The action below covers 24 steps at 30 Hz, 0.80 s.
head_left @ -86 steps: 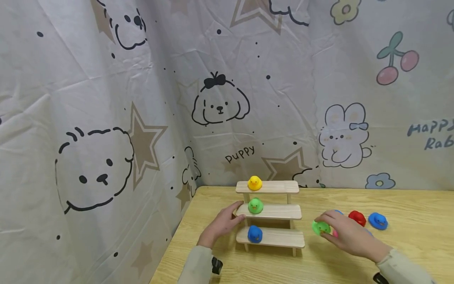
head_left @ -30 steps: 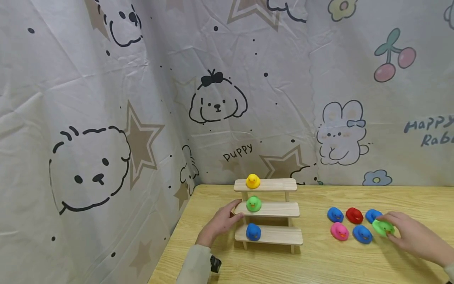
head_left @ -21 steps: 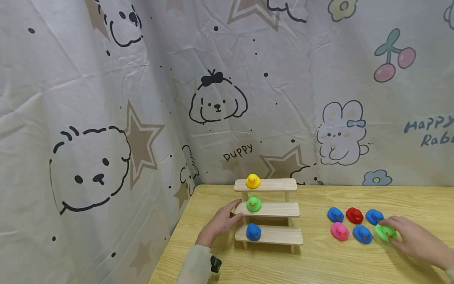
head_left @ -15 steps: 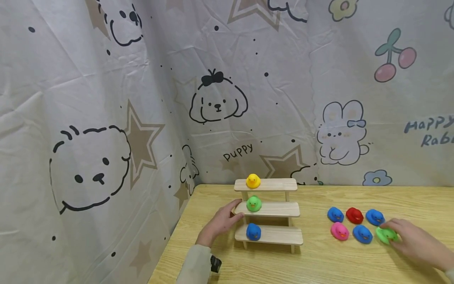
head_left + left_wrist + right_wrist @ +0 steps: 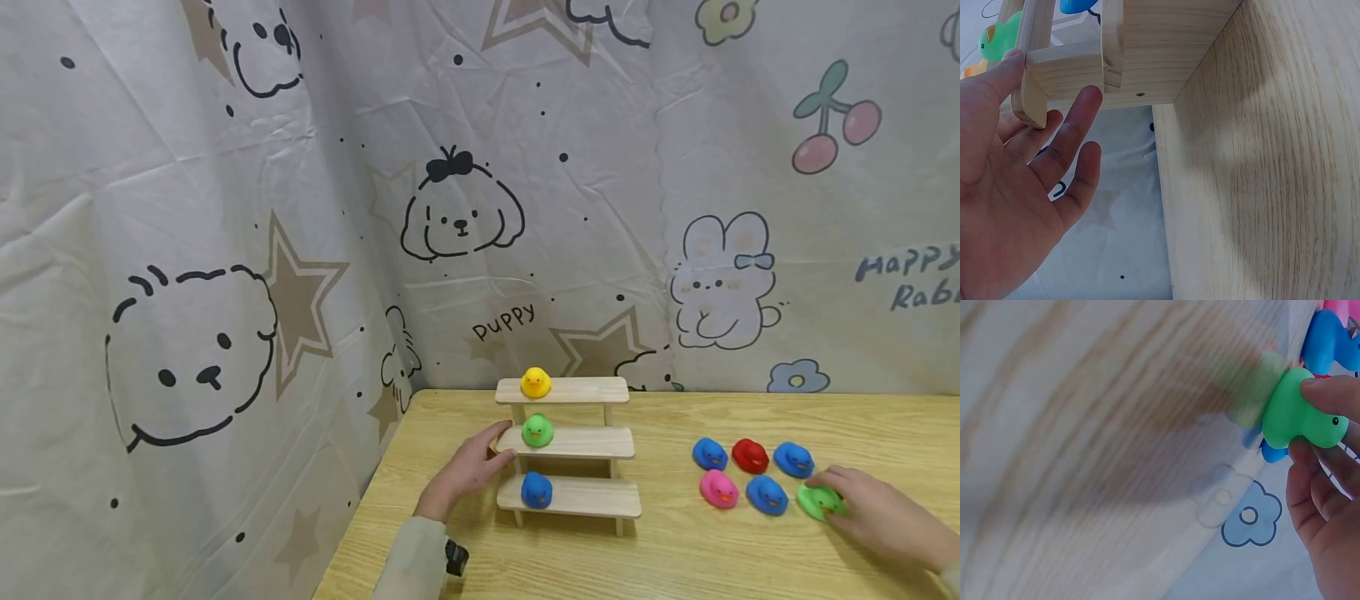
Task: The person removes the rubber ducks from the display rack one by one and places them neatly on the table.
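A three-tier wooden shelf (image 5: 581, 442) stands on the table. On its left side, from top to bottom, sit a yellow rubber duck (image 5: 536, 382), a green duck (image 5: 537, 431) and a blue duck (image 5: 536, 490). My left hand (image 5: 468, 467) holds the left end of the middle tier; the left wrist view shows the thumb on one side of the board (image 5: 1030, 103) and fingers on the other. At the right, my right hand (image 5: 873, 508) pinches another green rubber duck (image 5: 1294, 412) between thumb and fingers, down at the table beside a blue duck (image 5: 767, 495).
Left of the right hand, a pink duck (image 5: 718, 489) lies in the front row. Behind it are a blue duck (image 5: 709, 454), a red duck (image 5: 750, 456) and another blue duck (image 5: 793, 459). A printed curtain (image 5: 600, 208) hangs along the wooden table's (image 5: 660, 558) back and left edges.
The right hand has carried the green duck from near the shelf rightward to the end of the front row, then slightly lower and right. The left hand has kept its hold.
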Each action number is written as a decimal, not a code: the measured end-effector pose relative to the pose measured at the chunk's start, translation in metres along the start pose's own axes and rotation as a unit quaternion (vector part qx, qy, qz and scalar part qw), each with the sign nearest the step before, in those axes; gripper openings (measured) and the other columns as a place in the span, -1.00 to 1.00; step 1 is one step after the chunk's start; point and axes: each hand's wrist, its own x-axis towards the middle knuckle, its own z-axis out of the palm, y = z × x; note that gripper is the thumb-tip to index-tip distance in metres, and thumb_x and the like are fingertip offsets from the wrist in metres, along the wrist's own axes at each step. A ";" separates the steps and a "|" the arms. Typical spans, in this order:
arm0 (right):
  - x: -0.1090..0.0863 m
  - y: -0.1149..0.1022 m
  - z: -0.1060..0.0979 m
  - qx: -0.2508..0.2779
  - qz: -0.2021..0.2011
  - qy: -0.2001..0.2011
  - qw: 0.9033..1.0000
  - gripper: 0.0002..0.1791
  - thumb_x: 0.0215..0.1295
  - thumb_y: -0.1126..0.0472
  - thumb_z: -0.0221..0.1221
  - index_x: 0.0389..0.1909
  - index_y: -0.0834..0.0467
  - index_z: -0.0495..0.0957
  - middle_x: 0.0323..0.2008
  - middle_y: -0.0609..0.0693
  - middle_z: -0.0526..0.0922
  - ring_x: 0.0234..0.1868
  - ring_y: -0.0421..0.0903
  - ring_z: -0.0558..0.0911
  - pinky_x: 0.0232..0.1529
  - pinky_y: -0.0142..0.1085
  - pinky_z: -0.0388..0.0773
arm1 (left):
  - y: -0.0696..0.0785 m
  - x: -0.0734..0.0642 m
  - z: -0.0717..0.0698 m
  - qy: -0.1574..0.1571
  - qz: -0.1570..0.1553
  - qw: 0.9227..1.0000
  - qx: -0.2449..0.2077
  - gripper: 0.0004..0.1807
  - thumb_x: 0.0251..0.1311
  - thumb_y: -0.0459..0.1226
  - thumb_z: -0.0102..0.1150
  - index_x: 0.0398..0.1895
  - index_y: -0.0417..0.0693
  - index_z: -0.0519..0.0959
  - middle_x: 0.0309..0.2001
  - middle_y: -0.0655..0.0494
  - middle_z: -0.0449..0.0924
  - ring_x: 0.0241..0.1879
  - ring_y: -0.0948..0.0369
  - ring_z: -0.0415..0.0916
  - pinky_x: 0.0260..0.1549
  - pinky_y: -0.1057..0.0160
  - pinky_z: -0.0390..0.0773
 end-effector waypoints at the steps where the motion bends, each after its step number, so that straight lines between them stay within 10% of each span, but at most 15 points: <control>1: 0.001 0.000 0.000 0.002 0.001 -0.002 1.000 -0.64 -0.19 0.37 0.43 -0.27 0.23 0.61 -0.33 -0.04 0.57 -0.26 0.03 0.57 -0.21 0.04 0.54 | 0.000 0.000 0.000 0.000 0.000 1.000 0.000 -0.36 0.35 0.04 -0.03 0.43 0.05 0.18 0.30 0.03 0.32 -0.10 0.20 0.51 -0.06 0.13 0.51; 24: 0.006 -0.003 0.000 -0.006 -0.010 -0.007 1.000 -0.54 -0.22 0.34 0.46 -0.18 0.28 0.61 -0.23 0.15 0.59 -0.18 0.21 0.56 -0.18 0.15 0.49 | 0.002 -0.001 0.000 -0.001 0.007 1.000 0.012 -0.37 0.37 0.02 -0.06 0.43 0.02 0.17 0.30 0.01 0.32 -0.10 0.18 0.51 -0.06 0.14 0.51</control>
